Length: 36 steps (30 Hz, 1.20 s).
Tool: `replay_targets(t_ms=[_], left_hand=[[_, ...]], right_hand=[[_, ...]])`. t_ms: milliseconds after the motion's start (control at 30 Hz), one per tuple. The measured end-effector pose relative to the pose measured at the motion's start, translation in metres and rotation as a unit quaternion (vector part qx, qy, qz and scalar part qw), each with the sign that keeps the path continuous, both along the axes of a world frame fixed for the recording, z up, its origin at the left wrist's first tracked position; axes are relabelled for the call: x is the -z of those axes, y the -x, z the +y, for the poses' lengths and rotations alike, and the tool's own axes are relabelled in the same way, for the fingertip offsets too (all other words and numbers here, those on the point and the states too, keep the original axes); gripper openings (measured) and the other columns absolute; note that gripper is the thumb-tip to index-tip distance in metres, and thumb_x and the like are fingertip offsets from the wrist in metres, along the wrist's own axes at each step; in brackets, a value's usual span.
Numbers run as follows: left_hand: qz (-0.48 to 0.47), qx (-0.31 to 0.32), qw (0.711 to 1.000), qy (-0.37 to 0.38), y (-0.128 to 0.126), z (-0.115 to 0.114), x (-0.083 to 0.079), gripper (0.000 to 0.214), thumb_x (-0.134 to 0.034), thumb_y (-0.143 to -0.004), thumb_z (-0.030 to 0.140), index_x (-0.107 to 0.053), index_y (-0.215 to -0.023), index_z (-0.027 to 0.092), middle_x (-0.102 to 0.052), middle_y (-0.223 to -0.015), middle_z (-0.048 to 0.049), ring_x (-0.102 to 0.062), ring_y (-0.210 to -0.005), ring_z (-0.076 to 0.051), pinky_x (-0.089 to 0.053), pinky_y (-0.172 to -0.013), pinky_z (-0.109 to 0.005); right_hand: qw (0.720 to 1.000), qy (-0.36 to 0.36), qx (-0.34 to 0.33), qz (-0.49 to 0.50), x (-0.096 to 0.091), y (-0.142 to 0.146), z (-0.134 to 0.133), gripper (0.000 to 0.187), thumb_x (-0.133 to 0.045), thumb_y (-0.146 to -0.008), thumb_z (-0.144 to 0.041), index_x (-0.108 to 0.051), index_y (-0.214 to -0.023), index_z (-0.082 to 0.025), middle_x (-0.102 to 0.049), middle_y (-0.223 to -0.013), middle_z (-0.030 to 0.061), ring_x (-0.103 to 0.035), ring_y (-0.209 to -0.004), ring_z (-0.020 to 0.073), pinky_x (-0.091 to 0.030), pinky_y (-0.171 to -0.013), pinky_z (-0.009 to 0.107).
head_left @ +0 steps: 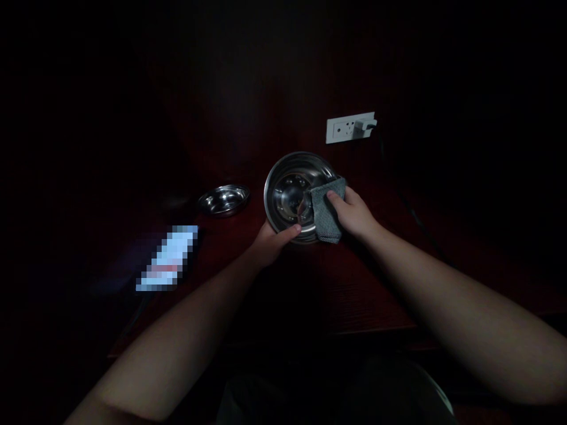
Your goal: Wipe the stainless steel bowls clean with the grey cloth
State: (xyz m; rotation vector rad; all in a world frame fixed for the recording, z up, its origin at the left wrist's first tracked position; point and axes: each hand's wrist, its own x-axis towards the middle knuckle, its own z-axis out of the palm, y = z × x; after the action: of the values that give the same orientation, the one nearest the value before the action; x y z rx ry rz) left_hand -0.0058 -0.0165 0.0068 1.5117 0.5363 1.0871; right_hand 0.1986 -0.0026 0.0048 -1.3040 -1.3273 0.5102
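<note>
A shiny metal bowl [287, 195] is tilted so that its inside faces me, above the dark red table. My left hand [272, 241] grips its lower left rim, thumb over the edge and fingers hidden behind. On the right side, my right hand [352, 211] is closed on a grey-green cloth [328, 215], which is folded over the bowl's rim. The right thumb presses on the cloth from the front; the other fingers are mostly out of sight.
A smaller, shallow metal bowl [225, 200] sits on the table [358, 295] to the left. Nearer me lies a lit, blurred-out screen [170, 260]. A white wall socket [349, 128] with a plug in it is behind, its dark cable running down right. The surroundings are very dark.
</note>
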Motion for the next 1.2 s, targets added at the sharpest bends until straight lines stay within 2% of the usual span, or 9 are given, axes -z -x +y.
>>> replay_targets(t_ms=[300, 467, 667, 867, 1200], left_hand=[[0.000, 0.006, 1.000, 0.002, -0.001, -0.001, -0.002, 0.059, -0.072, -0.068, 0.029, -0.056, -0.124, 0.019, -0.064, -0.122, -0.0104, -0.055, -0.117, -0.030, -0.040, -0.103, -0.044], [-0.016, -0.004, 0.999, 0.041, -0.001, 0.000, -0.004, 0.058, -0.073, -0.063, 0.026, -0.059, -0.119, 0.017, -0.065, -0.120, -0.0098, -0.056, -0.115, -0.032, -0.041, -0.101, -0.045], [-0.010, 0.024, 0.997, 0.067, 0.003, 0.008, -0.002, 0.053, -0.068, -0.056, 0.017, -0.062, -0.109, 0.014, -0.070, -0.107, -0.0097, -0.060, -0.108, -0.032, -0.044, -0.095, -0.045], [0.027, 0.058, 0.995, 0.077, 0.007, 0.008, -0.002, 0.052, -0.065, -0.056, 0.017, -0.061, -0.108, 0.012, -0.072, -0.096, -0.0085, -0.063, -0.098, -0.030, -0.045, -0.091, -0.045], [0.062, 0.090, 0.989, 0.103, 0.014, 0.005, -0.005, 0.044, -0.062, -0.057, 0.017, -0.064, -0.101, 0.011, -0.072, -0.080, -0.0061, -0.066, -0.087, -0.028, -0.049, -0.077, -0.038]], right_hand=[[1.000, 0.004, 0.008, -0.016, 0.003, -0.004, 0.003, 0.033, -0.046, -0.084, -0.047, -0.058, -0.096, -0.019, -0.065, -0.094, 0.0075, -0.061, -0.087, 0.0238, -0.048, -0.082, 0.043], [0.999, -0.009, 0.021, -0.046, 0.004, -0.004, 0.002, 0.033, -0.043, -0.086, -0.047, -0.057, -0.098, -0.019, -0.064, -0.095, 0.0079, -0.059, -0.089, 0.0241, -0.047, -0.085, 0.043], [0.994, -0.019, 0.051, -0.096, 0.002, -0.004, 0.002, 0.026, -0.047, -0.084, -0.039, -0.055, -0.098, -0.018, -0.062, -0.091, 0.0088, -0.058, -0.083, 0.0235, -0.047, -0.080, 0.042], [0.983, -0.064, 0.096, -0.143, 0.000, -0.009, 0.002, 0.022, -0.050, -0.082, -0.037, -0.053, -0.094, -0.019, -0.061, -0.085, 0.0071, -0.057, -0.077, 0.0226, -0.047, -0.075, 0.041], [0.976, -0.098, 0.099, -0.169, -0.010, -0.009, -0.009, 0.014, -0.051, -0.082, -0.036, -0.048, -0.084, -0.022, -0.058, -0.078, 0.0042, -0.052, -0.070, 0.0198, -0.045, -0.069, 0.037]])
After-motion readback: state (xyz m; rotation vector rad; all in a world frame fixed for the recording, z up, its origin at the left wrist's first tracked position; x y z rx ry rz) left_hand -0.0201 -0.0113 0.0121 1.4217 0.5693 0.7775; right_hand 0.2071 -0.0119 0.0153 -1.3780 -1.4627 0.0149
